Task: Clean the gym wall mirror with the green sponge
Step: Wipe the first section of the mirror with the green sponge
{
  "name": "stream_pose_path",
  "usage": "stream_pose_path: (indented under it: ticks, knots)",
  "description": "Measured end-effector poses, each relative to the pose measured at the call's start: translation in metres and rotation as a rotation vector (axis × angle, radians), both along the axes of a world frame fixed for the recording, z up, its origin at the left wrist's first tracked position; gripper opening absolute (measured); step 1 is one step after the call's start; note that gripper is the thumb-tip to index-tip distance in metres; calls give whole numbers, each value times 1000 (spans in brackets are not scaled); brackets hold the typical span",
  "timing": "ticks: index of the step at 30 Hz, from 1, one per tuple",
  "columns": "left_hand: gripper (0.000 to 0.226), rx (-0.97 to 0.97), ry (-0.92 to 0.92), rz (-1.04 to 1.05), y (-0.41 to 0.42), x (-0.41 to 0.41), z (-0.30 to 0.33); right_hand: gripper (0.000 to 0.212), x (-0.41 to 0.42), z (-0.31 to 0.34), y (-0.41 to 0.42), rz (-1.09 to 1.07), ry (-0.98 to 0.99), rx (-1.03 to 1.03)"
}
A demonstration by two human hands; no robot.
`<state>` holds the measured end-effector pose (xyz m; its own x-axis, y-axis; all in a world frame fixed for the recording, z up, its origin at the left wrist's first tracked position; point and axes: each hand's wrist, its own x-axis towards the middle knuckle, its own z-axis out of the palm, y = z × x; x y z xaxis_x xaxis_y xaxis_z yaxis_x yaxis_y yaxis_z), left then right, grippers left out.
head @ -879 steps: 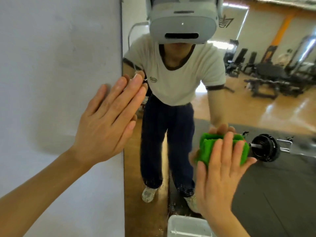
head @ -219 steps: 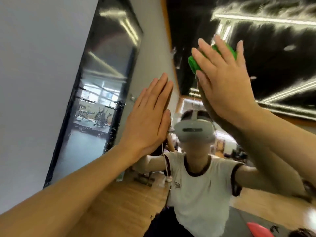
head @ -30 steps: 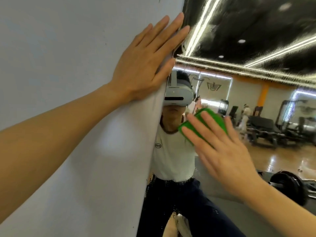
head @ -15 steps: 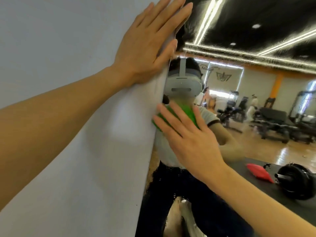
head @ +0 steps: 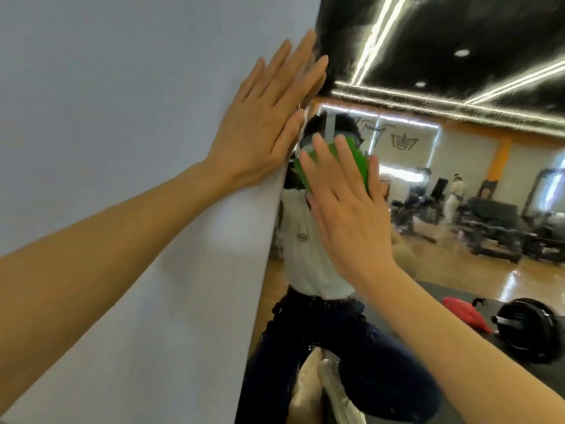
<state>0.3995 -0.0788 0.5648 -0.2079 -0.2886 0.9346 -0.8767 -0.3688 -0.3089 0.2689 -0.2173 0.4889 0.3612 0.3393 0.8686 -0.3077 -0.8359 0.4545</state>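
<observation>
My right hand (head: pixel 345 209) is flat on the green sponge (head: pixel 356 162), fingers straight and slightly spread, pressing it to the mirror (head: pixel 458 194) near its left edge. My left hand (head: pixel 263 130) lies flat on the white wall (head: pixel 107 102), fingers straight and close together, tips at the mirror edge. Reflected far wall carries a logo (head: pixel 400 140), unreadable. Shirt badge (head: pixel 302 237) too small to read.

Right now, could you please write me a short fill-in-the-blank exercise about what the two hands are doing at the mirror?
1. The right hand presses a sponge whose colour is ____.
2. The left hand lies flat with its palm on the white ____.
3. The sponge is held against the ____.

Missing words: green; wall; mirror
</observation>
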Motion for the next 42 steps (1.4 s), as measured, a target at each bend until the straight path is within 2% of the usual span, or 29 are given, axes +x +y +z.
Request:
stream_pose_path:
  ticks: [2,4,7,9,11,14,16,19,21,23,25,29,31,35,37,39,42]
  knots:
    - [52,-32,105,-80,-5,-14,-47,61,3,9,2,9,-51,61]
    - [53,-19,179,-115,-10,-22,-93,62,-2,-24,-1,0,-7,26]
    - [56,0,151,-34,-18,-16,-123,71,-26,-99,-16,-45,187,-71]
    - [57,-6,110,16,-21,-12,-124,69,-41,-113,-26,-72,283,-162]
    - [57,-19,81,34,-23,-10,-124,66,-41,-84,-28,-73,283,-199]
    - [56,-36,57,39,-24,-8,-126,60,-20,-3,-19,-40,22,-32]
    - [56,-41,41,48,-26,-8,-126,57,-9,27,-13,-39,-96,55]
    - [55,-45,40,47,-27,-7,-125,56,-13,-19,-17,-8,-75,49]
    - [56,-41,46,46,-26,-8,-125,57,-30,-80,-26,-13,43,12]
    - [56,-34,45,47,-26,-9,-126,58,-49,-104,-37,-64,169,-107]
    - [57,-31,48,51,-26,-9,-126,58,-50,-74,-44,-90,169,-193]
    - [57,-34,45,69,-27,-9,-127,52,-28,24,-33,-111,-87,-26]
    - [57,-34,47,70,-27,-9,-126,51,-24,23,-30,-82,-113,19]
    - [58,-32,58,47,-27,-11,-126,54,-42,-79,-40,-91,34,-30]
    - [58,-33,55,46,-27,-11,-126,47,-55,-105,-46,-100,115,-96]
    - [59,-32,60,44,-28,-11,-126,46,-54,-78,-49,-113,118,-131]
    - [58,-36,66,40,-28,-12,-125,48,-36,-1,-45,-98,-90,-2]
